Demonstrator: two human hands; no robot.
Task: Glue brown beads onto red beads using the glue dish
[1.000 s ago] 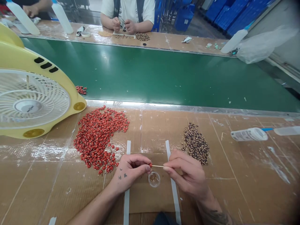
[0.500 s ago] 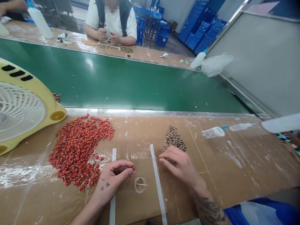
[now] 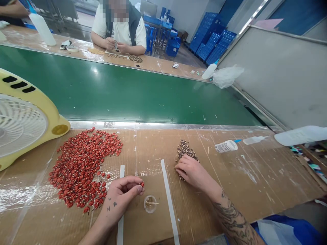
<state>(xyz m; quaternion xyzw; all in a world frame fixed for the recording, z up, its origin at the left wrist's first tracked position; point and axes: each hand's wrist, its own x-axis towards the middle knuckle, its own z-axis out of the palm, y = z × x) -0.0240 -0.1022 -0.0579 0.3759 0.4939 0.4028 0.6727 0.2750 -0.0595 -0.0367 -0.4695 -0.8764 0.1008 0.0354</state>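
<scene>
Left hand [image 3: 120,197] pinches a red bead [image 3: 141,184] between thumb and fingertips, just up-left of the small clear cup [image 3: 150,204] and nearer it than the right hand [image 3: 190,170], which lies curled on the speckled bead pile [image 3: 185,149] up-right of the cup, grip unclear.

Cardboard-covered bench [image 3: 245,180], red pile [image 3: 84,166], speckled pile [image 3: 185,151]

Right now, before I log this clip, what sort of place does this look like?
Probably a small factory workshop: a green conveyor belt runs between cardboard-covered benches, a co-worker sits opposite, and blue plastic crates stand stacked behind.
</scene>
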